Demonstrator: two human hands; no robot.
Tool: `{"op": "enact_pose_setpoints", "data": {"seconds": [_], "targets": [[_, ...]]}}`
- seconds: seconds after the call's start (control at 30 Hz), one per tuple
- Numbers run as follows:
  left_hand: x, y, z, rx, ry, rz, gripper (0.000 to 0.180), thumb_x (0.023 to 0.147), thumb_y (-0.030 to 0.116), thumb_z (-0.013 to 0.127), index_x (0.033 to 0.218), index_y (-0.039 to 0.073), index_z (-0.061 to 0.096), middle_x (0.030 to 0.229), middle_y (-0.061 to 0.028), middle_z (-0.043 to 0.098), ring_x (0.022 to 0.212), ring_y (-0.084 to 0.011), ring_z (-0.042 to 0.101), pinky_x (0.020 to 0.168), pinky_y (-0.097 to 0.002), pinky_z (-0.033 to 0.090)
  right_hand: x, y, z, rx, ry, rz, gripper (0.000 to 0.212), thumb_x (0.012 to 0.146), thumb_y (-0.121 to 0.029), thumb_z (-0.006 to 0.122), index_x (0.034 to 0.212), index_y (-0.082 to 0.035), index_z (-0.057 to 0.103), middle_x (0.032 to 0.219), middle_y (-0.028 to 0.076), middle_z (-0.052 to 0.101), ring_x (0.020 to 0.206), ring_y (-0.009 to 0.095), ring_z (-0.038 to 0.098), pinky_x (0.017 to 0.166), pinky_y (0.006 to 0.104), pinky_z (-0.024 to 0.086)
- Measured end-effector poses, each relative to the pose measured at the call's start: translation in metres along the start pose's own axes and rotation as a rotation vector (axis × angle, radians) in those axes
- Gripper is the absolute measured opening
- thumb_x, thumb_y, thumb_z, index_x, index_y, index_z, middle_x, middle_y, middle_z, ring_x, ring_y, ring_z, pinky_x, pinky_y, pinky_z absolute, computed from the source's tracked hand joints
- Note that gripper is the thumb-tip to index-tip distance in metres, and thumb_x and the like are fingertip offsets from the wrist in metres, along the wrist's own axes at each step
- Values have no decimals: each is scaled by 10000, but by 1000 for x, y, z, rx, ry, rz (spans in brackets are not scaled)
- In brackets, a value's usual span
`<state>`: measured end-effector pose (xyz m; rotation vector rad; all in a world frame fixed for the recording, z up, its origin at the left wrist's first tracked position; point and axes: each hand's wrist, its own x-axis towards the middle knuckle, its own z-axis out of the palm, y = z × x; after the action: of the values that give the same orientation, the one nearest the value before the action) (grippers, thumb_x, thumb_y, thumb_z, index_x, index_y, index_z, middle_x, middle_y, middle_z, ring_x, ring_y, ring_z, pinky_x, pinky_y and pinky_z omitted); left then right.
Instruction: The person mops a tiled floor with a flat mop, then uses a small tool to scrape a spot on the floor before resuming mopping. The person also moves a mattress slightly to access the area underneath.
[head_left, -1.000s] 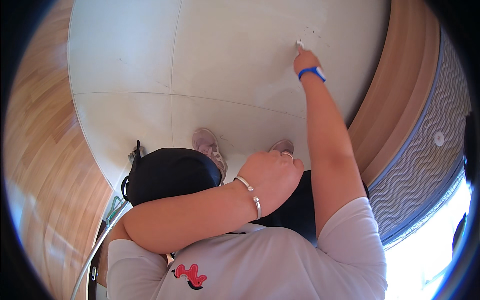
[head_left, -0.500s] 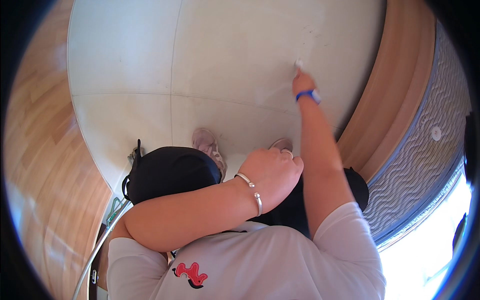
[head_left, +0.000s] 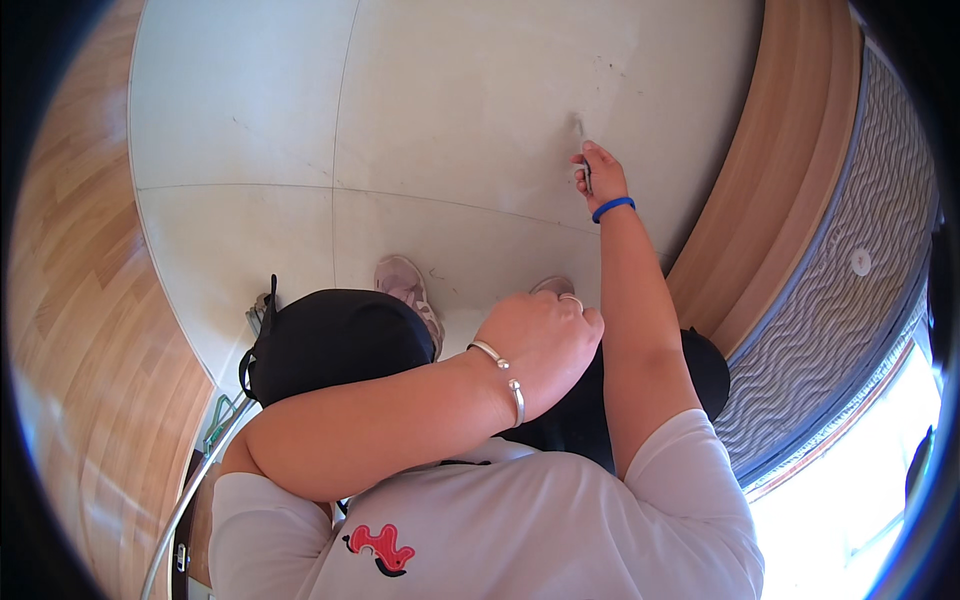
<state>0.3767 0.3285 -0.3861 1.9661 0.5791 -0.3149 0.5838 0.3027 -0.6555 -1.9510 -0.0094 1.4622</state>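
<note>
My right hand [head_left: 603, 175] reaches out over the pale tiled floor [head_left: 450, 90], a blue band round its wrist. Its fingers are closed on a slim small tool with a dark handle and a blurred grey tip [head_left: 577, 125]. I cannot tell what kind of tool it is. That tip is at or just above the floor. Across my lap, bent in front of my body, lies my left arm. My left hand [head_left: 540, 350] is curled into a loose fist, with a ring and a silver bangle; nothing shows in it, though its fingertips are hidden.
Wooden steplike boards [head_left: 770, 190] curve along the right, beside a grey wavy-patterned panel [head_left: 830, 270]. Wood-look flooring [head_left: 80, 290] runs down the left. My shoes [head_left: 405, 285] stand on the tiles below my black-clad knee [head_left: 345, 335]. Small dark marks [head_left: 612, 68] dot the floor ahead.
My right hand has turned and drawn slightly nearer, so the tool's handle now shows. The tool's tip has shifted a little left. My left hand stays put.
</note>
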Motion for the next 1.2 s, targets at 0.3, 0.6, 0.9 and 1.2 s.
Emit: {"op": "enact_pose_setpoints", "data": {"seconds": [0.3, 0.6, 0.9, 1.2], "targets": [[0, 1, 0, -11, 3, -26, 136, 774, 142, 573, 782, 18, 518, 723, -107, 570, 673, -251, 582, 558, -368, 475, -22, -11, 20, -1391, 220, -340, 399, 888, -221, 421, 1287, -245, 422, 905, 142, 622, 844, 309, 600, 724, 421, 487], [1, 0, 1, -17, -23, 7, 134, 732, 106, 592, 775, 5, 515, 733, -132, 564, 665, -264, 574, 546, -368, 462, 2, -64, 40, -1221, 290, -363, 330, 897, -245, 376, 1170, -191, 554, 1022, 140, 614, 943, 325, 584, 801, 424, 467], [1, 3, 0, -58, -2, -15, 123, 732, 102, 585, 793, 12, 529, 742, -136, 568, 685, -264, 582, 560, -366, 466, 32, -45, 41, -1148, 324, -442, 302, 885, -279, 422, 1108, -184, 602, 937, 179, 620, 868, 377, 583, 760, 436, 471], [-3, -4, -9, -54, -67, -32, 188, 650, 48, 625, 805, 10, 526, 764, -119, 566, 710, -248, 586, 574, -363, 477, -26, 9, 50, -1275, 118, -268, 367, 902, -243, 390, 1254, -192, 477, 1036, 183, 595, 931, 348, 580, 827, 417, 463]]}}
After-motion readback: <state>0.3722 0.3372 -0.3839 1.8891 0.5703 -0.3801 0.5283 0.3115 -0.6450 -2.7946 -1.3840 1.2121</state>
